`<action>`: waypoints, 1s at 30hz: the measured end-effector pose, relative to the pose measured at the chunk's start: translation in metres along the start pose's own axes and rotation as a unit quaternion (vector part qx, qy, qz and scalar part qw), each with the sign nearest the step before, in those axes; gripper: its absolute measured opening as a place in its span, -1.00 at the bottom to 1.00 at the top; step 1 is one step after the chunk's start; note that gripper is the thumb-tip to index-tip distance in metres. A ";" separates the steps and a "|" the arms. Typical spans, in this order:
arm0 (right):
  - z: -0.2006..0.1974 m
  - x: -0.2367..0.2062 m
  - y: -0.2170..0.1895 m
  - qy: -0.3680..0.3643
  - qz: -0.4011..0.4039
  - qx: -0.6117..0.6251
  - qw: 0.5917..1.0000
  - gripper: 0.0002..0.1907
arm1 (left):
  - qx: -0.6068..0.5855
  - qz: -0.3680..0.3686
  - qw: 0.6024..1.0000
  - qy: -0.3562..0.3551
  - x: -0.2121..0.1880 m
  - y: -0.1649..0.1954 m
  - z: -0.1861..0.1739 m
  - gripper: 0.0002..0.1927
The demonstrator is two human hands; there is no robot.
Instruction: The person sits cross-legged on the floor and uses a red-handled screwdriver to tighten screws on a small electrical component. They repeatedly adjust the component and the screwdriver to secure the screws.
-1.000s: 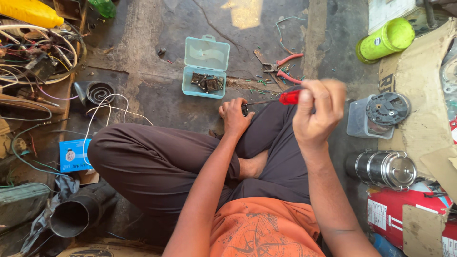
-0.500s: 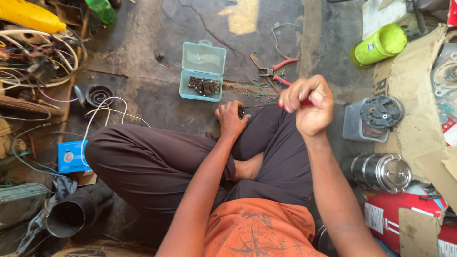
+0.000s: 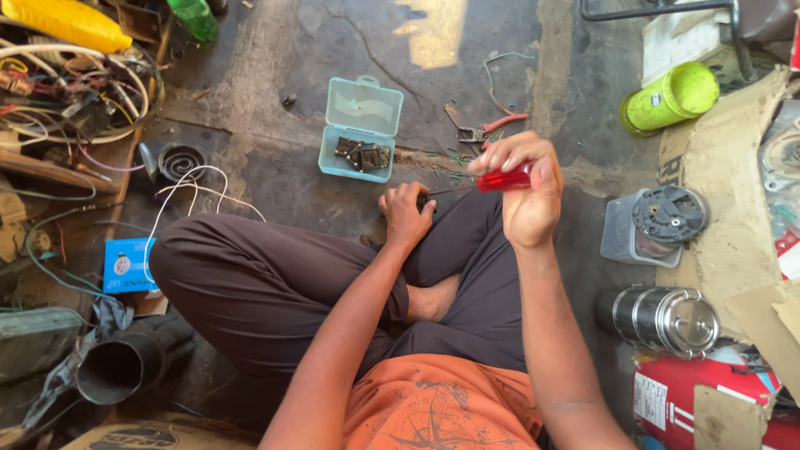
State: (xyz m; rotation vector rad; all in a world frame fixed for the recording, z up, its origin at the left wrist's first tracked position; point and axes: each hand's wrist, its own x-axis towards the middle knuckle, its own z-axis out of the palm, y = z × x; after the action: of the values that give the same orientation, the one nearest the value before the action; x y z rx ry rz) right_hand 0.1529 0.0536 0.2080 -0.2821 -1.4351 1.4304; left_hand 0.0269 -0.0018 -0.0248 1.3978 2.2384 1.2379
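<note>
- My right hand (image 3: 527, 193) sits a little lower in the centre of the frame than half a second ago, and the red screwdriver handle (image 3: 503, 178) shows between my fingers again; a moment back my fist hid it.
- That hand is clenched around the handle, and the thin dark shaft (image 3: 450, 191) runs left toward my other hand.
- My left hand (image 3: 406, 215) has hardly moved: it rests on my knee, fingers curled tight around a small dark part (image 3: 422, 200) that I can barely see, too covered to name.
- The shaft tip now meets that part, so I judge the driving is in progress, not finished.
- The pale teal plastic case (image 3: 360, 129) lies open on the floor above my left hand, lid up, small dark metal bits in its tray.
- Red-handled pliers (image 3: 487, 129) lie on the concrete just above my right hand, among snipped wire ends.
- A lime-green cylindrical container (image 3: 672, 97) lies on its side at the upper right, a small round sticker on its end.
- A small blue box (image 3: 128, 265) with a pale round mark sits at the left edge beside my knee.
- A red carton (image 3: 708, 400) with a white label panel fills the lower right, below a steel canister (image 3: 662, 320).
- Brown cardboard (image 3: 733, 217) with dark printing runs down the right side.
</note>
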 end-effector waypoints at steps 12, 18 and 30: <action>0.015 0.010 0.009 -0.001 0.026 0.086 0.996 -0.79 | -0.022 -0.014 1.000 0.005 0.001 0.002 -0.002 -0.74; 0.004 0.003 0.009 -0.016 0.011 0.031 0.999 -0.60 | -0.025 -0.015 1.000 0.008 -0.002 0.002 0.000 -0.75; 0.014 0.005 0.008 0.000 -0.062 -0.110 0.992 -0.40 | -0.025 -0.022 0.999 0.017 0.000 -0.001 0.003 -0.79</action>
State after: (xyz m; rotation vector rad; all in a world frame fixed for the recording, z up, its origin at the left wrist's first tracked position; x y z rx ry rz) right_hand 0.1361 0.0512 0.2074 -0.3259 -1.5857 1.1742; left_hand 0.0285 -0.0005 -0.0274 1.3111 2.2323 1.3037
